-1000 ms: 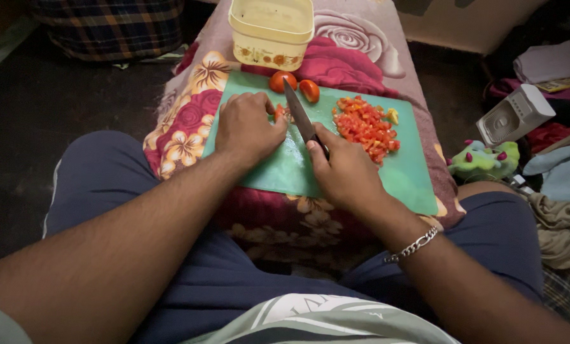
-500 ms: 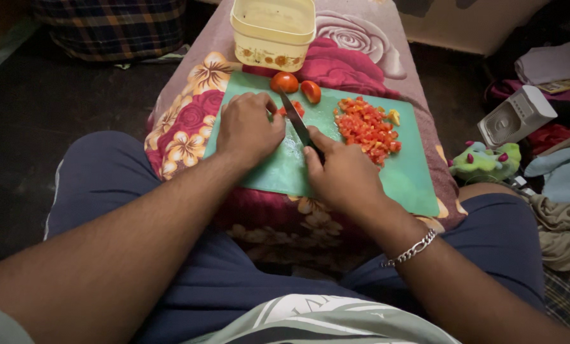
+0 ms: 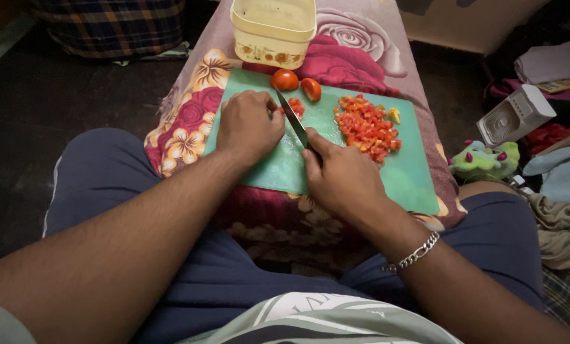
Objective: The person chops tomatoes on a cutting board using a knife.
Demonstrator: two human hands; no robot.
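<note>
smooth green plastic cutting board; glossy metal knife blade; floral cloth.

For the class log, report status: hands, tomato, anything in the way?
Right hand grip shut on knife. Left hand pins tomato piece on green board. Chopped pile lies clear.

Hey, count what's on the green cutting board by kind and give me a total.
Whole red tomatoes: 2
Tomato piece being cut, under the left hand: 1
Heap of diced red tomato: 1
Dark-bladed kitchen knife in the right hand: 1
Total: 5
</note>
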